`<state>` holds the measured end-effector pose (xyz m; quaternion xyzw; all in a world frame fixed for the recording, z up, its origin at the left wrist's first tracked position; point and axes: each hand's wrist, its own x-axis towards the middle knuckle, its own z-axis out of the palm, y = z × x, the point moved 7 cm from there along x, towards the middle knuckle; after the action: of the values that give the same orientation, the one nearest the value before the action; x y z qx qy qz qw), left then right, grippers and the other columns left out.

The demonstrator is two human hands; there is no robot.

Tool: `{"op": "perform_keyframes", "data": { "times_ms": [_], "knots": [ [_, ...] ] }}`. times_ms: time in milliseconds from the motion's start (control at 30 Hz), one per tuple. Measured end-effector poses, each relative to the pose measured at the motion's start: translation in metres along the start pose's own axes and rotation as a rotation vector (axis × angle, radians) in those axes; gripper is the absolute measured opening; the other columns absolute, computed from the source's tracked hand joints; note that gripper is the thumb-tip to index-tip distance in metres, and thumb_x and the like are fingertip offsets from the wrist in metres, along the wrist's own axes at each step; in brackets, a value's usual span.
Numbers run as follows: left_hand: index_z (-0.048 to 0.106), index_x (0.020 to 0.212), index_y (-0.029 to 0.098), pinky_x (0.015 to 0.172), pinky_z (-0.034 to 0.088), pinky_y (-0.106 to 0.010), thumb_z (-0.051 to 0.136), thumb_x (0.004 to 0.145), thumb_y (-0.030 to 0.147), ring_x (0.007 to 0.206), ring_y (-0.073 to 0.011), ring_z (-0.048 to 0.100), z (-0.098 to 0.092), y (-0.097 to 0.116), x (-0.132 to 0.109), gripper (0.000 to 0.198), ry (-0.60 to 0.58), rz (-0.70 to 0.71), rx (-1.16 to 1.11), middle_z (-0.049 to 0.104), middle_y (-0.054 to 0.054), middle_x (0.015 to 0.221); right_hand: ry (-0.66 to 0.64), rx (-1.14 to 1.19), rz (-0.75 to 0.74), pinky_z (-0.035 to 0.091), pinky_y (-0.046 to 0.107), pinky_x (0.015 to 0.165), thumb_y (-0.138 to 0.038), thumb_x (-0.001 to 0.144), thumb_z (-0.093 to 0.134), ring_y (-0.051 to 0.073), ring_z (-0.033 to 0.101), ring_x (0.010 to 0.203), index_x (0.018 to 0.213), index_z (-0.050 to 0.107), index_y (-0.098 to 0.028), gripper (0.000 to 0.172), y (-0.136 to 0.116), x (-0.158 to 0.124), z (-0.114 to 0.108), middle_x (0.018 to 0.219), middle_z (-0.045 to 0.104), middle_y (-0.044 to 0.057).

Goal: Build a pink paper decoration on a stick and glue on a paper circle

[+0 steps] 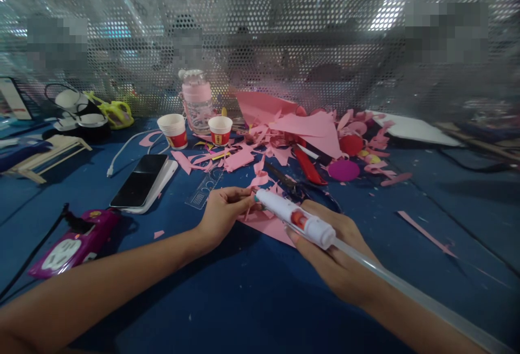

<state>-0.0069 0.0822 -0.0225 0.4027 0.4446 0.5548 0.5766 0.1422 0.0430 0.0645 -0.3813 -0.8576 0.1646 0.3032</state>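
Both forearms reach in from the near edge and angle toward each other over the blue, cloth-like counter [244, 300]. The right hand [337, 259] lies under a white plastic glue gun [292, 216] with an orange trigger, fingers curled around its barrel. A clear, rod-shaped glue stick [406, 288] trails from the gun's rear. At the gun's nozzle the left hand [221, 214] pinches a small pink paper scrap [248, 206] between thumb and fingertips. A flat pink sheet [270, 225] lies beneath the nozzle, and black scissors [292, 186] lie just beyond the gun.

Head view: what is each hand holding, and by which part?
Right hand grips the white glue gun around its rear. Left hand seems to pinch pink paper by its edge.
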Motion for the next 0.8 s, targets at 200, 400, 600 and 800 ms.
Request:
{"op": "perform_keyframes", "data": {
  "times_ms": [200,400,600,800],
  "knots": [
    [0.069,0.076,0.012,0.064,0.053,-0.025,0.071,0.064,0.022,0.063,-0.0153,0.068,0.0,0.0,0.001,0.016,-0.003,0.004,-0.003,0.071,-0.004,0.066,0.001,-0.004,0.0,0.034,0.025,0.046,-0.015,0.077,0.043,0.013,0.047,0.057,0.067,0.042,-0.02,0.011,0.0,0.0,-0.002,0.063,0.048,0.0],
    [0.069,0.074,0.013,0.062,0.054,-0.024,0.073,0.063,0.024,0.06,-0.0145,0.068,0.001,0.001,0.0,0.016,-0.006,0.003,-0.006,0.071,-0.003,0.064,0.048,-0.065,-0.045,0.032,0.025,0.044,-0.012,0.072,0.043,0.013,0.046,0.055,0.063,0.04,-0.02,0.013,-0.003,0.001,-0.004,0.062,0.048,0.0],
    [0.069,0.073,0.014,0.061,0.054,-0.023,0.073,0.063,0.022,0.06,-0.0139,0.068,0.003,0.002,-0.001,0.014,-0.011,0.0,-0.034,0.071,-0.002,0.065,0.076,-0.054,-0.079,0.032,0.025,0.044,-0.01,0.072,0.043,0.013,0.045,0.053,0.066,0.039,-0.021,0.013,-0.006,0.002,-0.008,0.061,0.046,-0.001],
    [0.07,0.075,0.013,0.067,0.055,-0.026,0.074,0.063,0.024,0.063,-0.0145,0.068,0.002,0.004,0.0,0.016,-0.007,-0.028,-0.093,0.072,-0.005,0.071,0.008,-0.03,-0.064,0.03,0.027,0.042,-0.018,0.074,0.044,0.014,0.043,0.048,0.064,0.036,-0.023,0.014,0.002,0.003,-0.026,0.059,0.045,-0.001]
  ]
}}
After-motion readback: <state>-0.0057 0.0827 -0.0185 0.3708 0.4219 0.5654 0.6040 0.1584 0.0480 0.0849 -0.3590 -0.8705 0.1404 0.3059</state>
